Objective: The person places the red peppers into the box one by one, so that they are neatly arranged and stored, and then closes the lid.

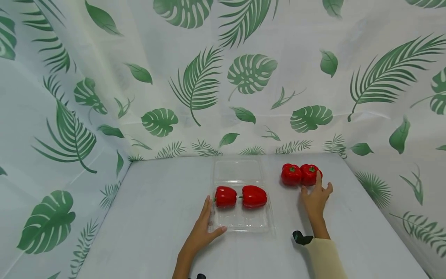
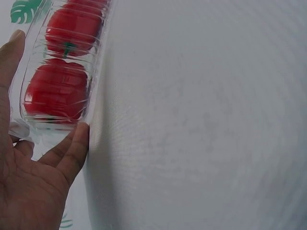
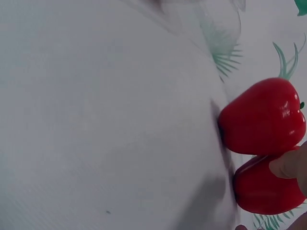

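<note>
Left hand (image 1: 199,233) loose at box (image 1: 240,221); right hand (image 1: 315,198) spread at two-o'clock pepper (image 1: 308,177). My careless nudge could roll its neighbour (image 1: 291,176).

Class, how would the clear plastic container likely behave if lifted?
The container looks thin-walled, so it is probably light and may flex. Its lid, lying open, could swing or sag. The red peppers inside have rounded sides, so they might roll if it tilts.

White tabletop (image 1: 156,217), pale curtain walls (image 1: 285,38) printed with green leaves (image 1: 196,83), soft light
</note>
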A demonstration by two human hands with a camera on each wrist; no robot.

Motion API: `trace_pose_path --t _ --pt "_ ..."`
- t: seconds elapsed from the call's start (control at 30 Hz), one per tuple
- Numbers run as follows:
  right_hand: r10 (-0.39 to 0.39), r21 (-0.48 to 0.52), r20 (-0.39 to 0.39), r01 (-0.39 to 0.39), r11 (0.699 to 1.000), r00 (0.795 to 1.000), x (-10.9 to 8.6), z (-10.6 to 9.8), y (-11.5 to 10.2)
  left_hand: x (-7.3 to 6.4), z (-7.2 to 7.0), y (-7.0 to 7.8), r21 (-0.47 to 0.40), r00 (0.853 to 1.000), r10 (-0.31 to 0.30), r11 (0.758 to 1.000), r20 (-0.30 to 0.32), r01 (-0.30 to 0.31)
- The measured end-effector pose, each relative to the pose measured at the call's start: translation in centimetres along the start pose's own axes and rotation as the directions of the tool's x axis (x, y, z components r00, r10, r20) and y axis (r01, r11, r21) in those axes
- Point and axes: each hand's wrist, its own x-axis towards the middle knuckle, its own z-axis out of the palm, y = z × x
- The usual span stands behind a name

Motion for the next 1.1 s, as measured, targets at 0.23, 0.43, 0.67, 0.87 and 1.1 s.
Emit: trace_pose_path --t 0.23,0.43,0.67,0.87,1.1 --pt "0.022 0.034 0.014 -0.023 0.999 1.0 0.7 -0.3 0.0 0.0 0.0 0.1 0.004 1.0 -0.01 1.0 -0.002 0.01" --pt "0.035 0.112 -0.021 -0.032 0.993 0.999 1.1 -0.7 -0.3 0.1 0.1 0.0 0.005 1.0 0.0 1.0 -0.006 0.0" --pt "0.107 0.157 -0.031 -0.101 0.982 0.994 1.5 -1.0 -0.2 0.0 0.2 -0.1 0.013 1.0 -0.009 1.0 -0.008 0.009" --pt "0.171 0.196 -0.066 -0.155 0.968 0.983 1.6 -1.1 0.2 -0.1 0.2 0.0 0.02 1.0 -0.023 1.0 -0.008 0.023" --pt "0.2 0.242 -0.102 -0.171 0.955 0.974 1.5 -1.6 0.6 -0.1 0.2 0.0 0.021 1.0 -0.028 0.999 -0.005 0.028"
